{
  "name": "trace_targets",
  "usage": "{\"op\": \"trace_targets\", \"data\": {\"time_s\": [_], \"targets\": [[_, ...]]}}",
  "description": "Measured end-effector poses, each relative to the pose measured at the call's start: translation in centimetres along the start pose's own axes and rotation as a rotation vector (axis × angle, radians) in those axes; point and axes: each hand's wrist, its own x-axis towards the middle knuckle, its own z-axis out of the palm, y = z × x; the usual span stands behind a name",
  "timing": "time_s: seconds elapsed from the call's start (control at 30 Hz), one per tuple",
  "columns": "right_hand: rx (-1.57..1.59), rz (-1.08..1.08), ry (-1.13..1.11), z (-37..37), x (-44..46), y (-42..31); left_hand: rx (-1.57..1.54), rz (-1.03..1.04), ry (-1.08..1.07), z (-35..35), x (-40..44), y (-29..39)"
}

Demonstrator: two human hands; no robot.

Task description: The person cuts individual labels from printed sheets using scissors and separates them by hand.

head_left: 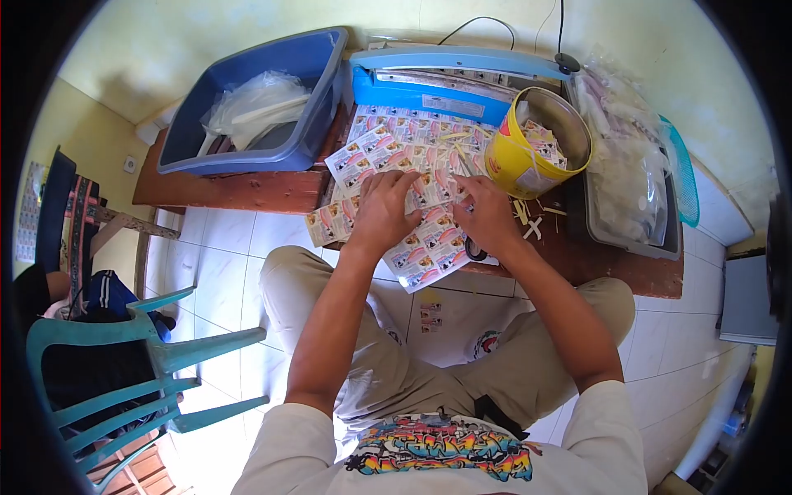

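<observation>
My left hand (385, 210) lies on a printed paper sheet (429, 247) with repeated small labels, its fingers stretched and the thumb apart. On the right side of the same sheet, my right hand (488, 216) has its fingers bent together at the paper; what they pinch is hidden. A black ring (474, 250), like a scissors handle, shows just below that hand. Other printed sheets (356, 161) lie around and under my left hand. Beyond them is a blue long-armed paper cutter or sealer (437, 99).
A yellow bucket (516, 169) holds cut labels, with paper scraps (532, 227) beside it. A blue tub (247, 161) of plastic bags stands left; a grey container (631, 239) of bags stands right. Green chair (165, 355) at left; labels (431, 318) on the floor. A person sits partly visible at far left.
</observation>
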Motion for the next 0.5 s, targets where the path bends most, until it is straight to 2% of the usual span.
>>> {"op": "trace_targets", "data": {"time_s": [0.27,0.33,0.5], "targets": [[-0.022,0.019,-0.045,0.3,0.4,0.1,0.003,0.014,-0.063,-1.2,-1.1,-0.4],[-0.062,-0.079,-0.014,0.6,0.5,0.2,-0.004,0.011,-0.065,-1.1,-1.3,-0.5],[-0.006,-0.052,-0.045,-0.2,0.2,-1.5,-0.012,0.012,-0.04,-1.2,-1.7,-0.6]]}}
